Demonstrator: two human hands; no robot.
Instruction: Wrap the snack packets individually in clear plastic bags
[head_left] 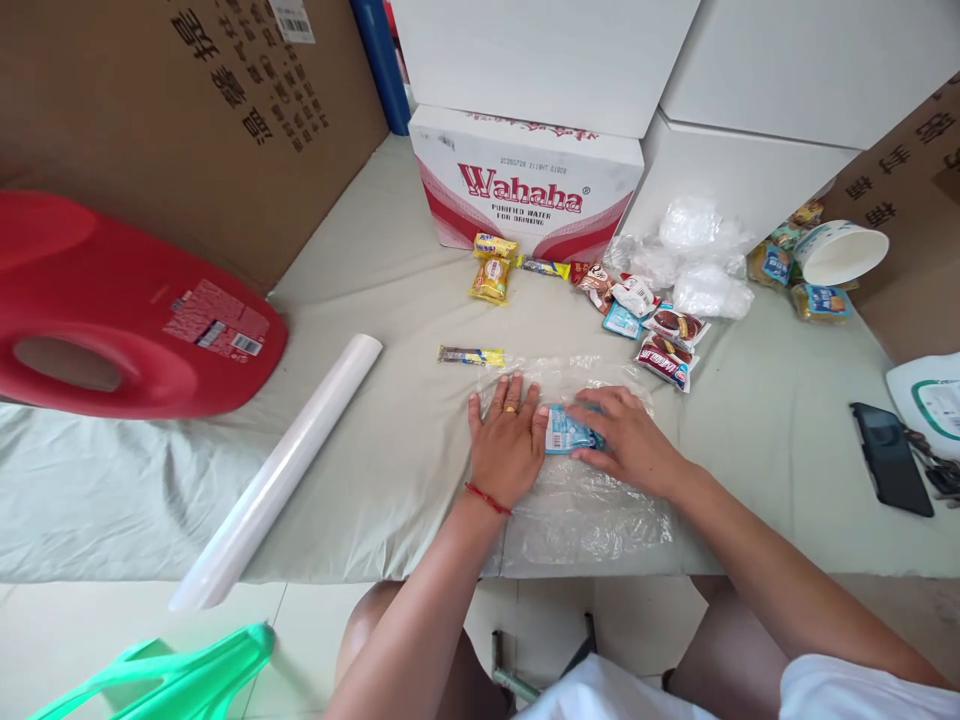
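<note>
A small blue snack packet (564, 430) lies on a sheet of clear plastic film (592, 525) spread over the cloth-covered table. My left hand (508, 440) rests flat on the film with fingers spread, its thumb against the packet's left edge. From the right, my right hand (626, 440) curls over the packet, thumb on the near side and fingers on the far side, hiding its right end. Just beyond my left fingertips is a thin yellow-and-dark stick packet (471, 356).
A white film roll (281, 465) lies diagonally left, beside a big red jug (142, 310). Several wrapped snacks (664, 360) and crumpled clear plastic bags (701, 255) sit before a Wahaha box (525, 185). Right are a paper cup (840, 252) and phone (891, 458).
</note>
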